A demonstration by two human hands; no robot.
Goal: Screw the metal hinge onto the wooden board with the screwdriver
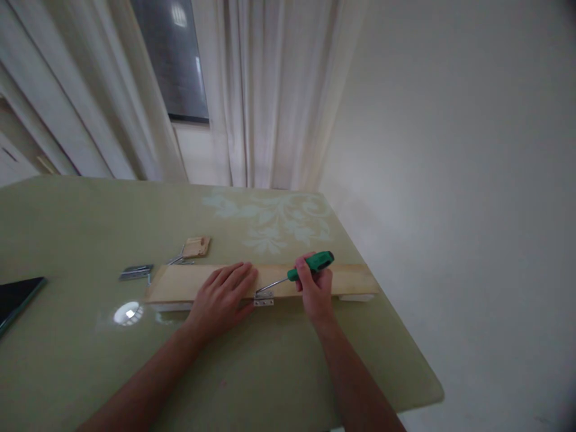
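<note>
A long pale wooden board lies across the table, raised on white pieces that show below its front edge. My left hand grips the board left of its middle, fingers over the top and thumb at the front edge beside a metal hinge. The hinge sits at that edge, one leaf on the board and the other hanging over the front. In my right hand is a screwdriver with a green and black handle. Its shaft slants down leftward, the tip at the hinge's upper left; any screw there is too small to make out.
Behind the board's left end lie a small wooden block and some thin metal pieces. Further left are more hinges. A dark flat object rests at the table's left. The table ends near a white wall at right.
</note>
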